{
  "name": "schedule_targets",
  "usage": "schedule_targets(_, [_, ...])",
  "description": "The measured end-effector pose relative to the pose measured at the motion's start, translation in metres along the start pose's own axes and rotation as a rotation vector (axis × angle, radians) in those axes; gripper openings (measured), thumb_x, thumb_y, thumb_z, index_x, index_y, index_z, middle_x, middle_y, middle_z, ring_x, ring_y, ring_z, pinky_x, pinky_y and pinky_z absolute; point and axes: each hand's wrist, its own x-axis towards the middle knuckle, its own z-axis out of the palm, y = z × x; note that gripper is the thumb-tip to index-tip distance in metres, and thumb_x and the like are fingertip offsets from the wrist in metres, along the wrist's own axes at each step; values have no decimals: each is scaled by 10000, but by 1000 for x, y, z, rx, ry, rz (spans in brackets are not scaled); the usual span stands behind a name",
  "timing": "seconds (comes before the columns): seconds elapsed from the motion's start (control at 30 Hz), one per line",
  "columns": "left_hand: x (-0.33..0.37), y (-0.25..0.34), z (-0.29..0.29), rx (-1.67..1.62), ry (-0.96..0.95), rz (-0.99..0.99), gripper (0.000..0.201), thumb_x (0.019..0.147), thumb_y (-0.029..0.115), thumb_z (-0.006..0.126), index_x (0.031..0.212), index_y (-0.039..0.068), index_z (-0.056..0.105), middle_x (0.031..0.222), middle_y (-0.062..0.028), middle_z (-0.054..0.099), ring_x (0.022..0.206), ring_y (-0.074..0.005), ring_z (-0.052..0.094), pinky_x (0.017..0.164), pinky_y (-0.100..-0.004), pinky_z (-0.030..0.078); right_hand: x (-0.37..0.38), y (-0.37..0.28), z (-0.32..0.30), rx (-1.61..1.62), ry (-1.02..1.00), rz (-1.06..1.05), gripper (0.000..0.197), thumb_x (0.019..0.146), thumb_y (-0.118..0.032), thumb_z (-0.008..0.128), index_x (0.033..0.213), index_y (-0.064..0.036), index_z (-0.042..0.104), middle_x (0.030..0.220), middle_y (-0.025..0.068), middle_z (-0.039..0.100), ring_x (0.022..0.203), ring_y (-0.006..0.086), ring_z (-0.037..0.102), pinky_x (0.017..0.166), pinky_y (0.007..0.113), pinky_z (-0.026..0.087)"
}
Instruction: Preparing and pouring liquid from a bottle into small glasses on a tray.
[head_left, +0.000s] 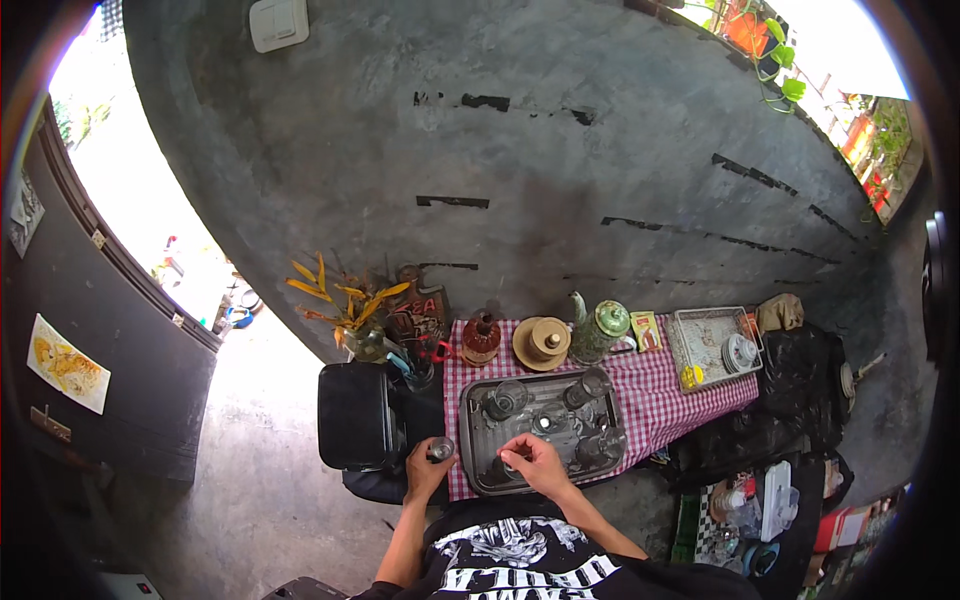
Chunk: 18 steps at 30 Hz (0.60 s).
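Observation:
My left hand point(424, 476) is wrapped round a small clear glass point(440, 450) at the left edge of the tray. My right hand point(541, 467) reaches over the near part of the dark metal tray point(480, 488), its fingertips pinched together. Whatever they hold, if anything, is too small to make out, and the hand partly covers a glass point(514, 468) below it. Elsewhere on the tray stand a clear glass point(507, 399) at the back left, another glass point(587, 388) at the back right and glassware point(604, 447) at the right.
Behind the tray, on a checked cloth point(655, 420), stand a red-brown bottle point(481, 342), a lidded tan pot point(545, 343) and a green teapot point(600, 335). A rectangular tray point(690, 346) with stacked saucers point(740, 352) lies right. A black bin point(356, 415) is at left.

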Motion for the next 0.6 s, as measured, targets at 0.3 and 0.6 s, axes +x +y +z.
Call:
schedule_targets(0.3, [-25, 60, -6, -65, 5, -77, 526, 655, 175, 864, 1116, 25, 661, 956, -88, 671, 818, -181, 663, 665, -293, 530, 18, 14, -29, 88, -62, 54, 105, 891, -70, 652, 978, -23, 615, 951, 50, 689, 754, 57, 574, 673, 214, 475])
schedule_targets(0.6, [-33, 88, 0, -69, 88, -107, 538, 662, 195, 868, 1127, 31, 655, 982, -72, 674, 859, -160, 653, 699, -283, 508, 82, -4, -62, 113, -72, 1, 114, 883, -60, 664, 973, -30, 603, 839, -8, 647, 691, 38, 539, 615, 197, 439])
